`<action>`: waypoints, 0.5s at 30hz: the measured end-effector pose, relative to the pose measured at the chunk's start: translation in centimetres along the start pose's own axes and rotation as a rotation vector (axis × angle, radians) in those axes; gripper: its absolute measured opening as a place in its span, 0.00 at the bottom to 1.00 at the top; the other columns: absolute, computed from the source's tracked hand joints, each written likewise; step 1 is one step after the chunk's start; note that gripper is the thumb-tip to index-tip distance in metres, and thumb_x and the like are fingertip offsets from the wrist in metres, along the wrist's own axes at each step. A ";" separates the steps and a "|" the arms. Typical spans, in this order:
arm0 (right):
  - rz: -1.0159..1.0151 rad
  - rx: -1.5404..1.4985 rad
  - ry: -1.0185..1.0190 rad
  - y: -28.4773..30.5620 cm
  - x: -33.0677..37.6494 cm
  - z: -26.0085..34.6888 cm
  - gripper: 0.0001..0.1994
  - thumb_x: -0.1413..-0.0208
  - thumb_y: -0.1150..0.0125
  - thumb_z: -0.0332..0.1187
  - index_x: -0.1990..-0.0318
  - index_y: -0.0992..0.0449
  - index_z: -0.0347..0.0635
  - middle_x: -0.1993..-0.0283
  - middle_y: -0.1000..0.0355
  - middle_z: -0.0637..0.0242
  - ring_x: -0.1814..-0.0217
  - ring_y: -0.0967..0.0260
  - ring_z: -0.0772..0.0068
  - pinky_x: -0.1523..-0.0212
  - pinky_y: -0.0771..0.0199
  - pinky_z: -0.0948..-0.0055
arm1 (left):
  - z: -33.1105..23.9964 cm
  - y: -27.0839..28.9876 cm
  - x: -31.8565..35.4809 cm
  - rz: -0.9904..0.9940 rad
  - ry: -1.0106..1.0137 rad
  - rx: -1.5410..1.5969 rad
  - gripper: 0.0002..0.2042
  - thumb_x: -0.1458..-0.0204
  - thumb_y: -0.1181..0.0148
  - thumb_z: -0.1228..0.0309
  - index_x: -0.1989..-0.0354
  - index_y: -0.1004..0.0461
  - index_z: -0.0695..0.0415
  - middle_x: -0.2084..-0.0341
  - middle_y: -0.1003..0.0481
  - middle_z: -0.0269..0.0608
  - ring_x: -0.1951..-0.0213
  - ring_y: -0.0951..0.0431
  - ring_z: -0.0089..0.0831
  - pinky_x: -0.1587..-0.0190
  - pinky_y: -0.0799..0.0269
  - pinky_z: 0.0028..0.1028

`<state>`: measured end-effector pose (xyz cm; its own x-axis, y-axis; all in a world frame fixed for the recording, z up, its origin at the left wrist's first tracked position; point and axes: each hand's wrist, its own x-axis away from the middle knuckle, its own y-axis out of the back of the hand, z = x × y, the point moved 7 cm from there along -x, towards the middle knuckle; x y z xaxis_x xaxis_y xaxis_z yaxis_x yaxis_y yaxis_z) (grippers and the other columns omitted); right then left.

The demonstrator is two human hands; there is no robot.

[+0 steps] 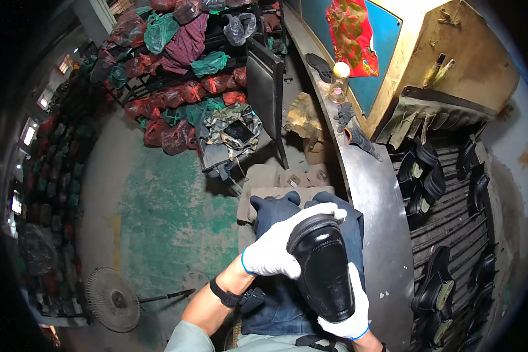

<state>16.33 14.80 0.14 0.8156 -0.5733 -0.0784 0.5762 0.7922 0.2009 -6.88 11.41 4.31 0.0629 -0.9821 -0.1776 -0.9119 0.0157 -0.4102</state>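
Observation:
Over my lap I hold a glossy black leather shoe (324,273) between both hands, with its dark ribbed sole edge curving round the upper end. My left hand (274,243), in a white knit glove with a blue cuff, wraps the upper left side; its thumb lies along the left flank and its fingers reach over the top edge. My right hand (353,311), gloved the same way, cups the lower right side near the other end. The shoe's underside and some of my fingertips are hidden.
A metal ledge (387,234) runs along my right, with a dark glove (361,138), a bottle (338,88) and a shoe sole (319,67). Beyond it, several black shoes (437,278) sit on a roller conveyor (452,226). A chair (266,88) stands ahead, a fan (114,299) at left.

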 end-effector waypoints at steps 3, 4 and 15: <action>0.026 0.079 0.074 -0.4 -1.0 -1.7 0.65 0.63 0.13 0.41 0.18 0.48 0.29 0.25 0.31 0.43 0.23 0.32 0.45 0.21 0.36 0.51 | -3.9 -1.2 -1.0 -0.057 0.105 -0.289 0.52 0.51 0.17 0.60 0.18 0.41 0.61 0.25 0.30 0.44 0.26 0.29 0.35 0.23 0.36 0.36; 0.033 0.121 0.087 -0.7 -1.1 -2.8 0.67 0.64 0.12 0.44 0.18 0.49 0.29 0.23 0.33 0.42 0.21 0.34 0.41 0.19 0.39 0.49 | -6.0 -2.2 -1.7 -0.013 0.159 -0.468 0.51 0.50 0.18 0.60 0.19 0.40 0.60 0.27 0.27 0.45 0.28 0.26 0.36 0.25 0.33 0.35; 0.215 -1.055 -0.140 1.3 -10.3 -1.1 0.61 0.49 0.21 0.32 0.15 0.60 0.30 0.19 0.41 0.38 0.22 0.33 0.45 0.24 0.31 0.52 | 9.6 -13.6 12.5 0.760 -0.405 -1.517 0.28 0.29 0.56 0.63 0.23 0.36 0.61 0.19 0.40 0.52 0.21 0.35 0.49 0.22 0.36 0.50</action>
<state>8.70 21.93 0.14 0.9302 -0.3666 -0.0170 0.2311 0.6210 -0.7490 10.17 0.73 -0.91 -0.6497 -0.7314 -0.2072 -0.3078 0.0039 0.9514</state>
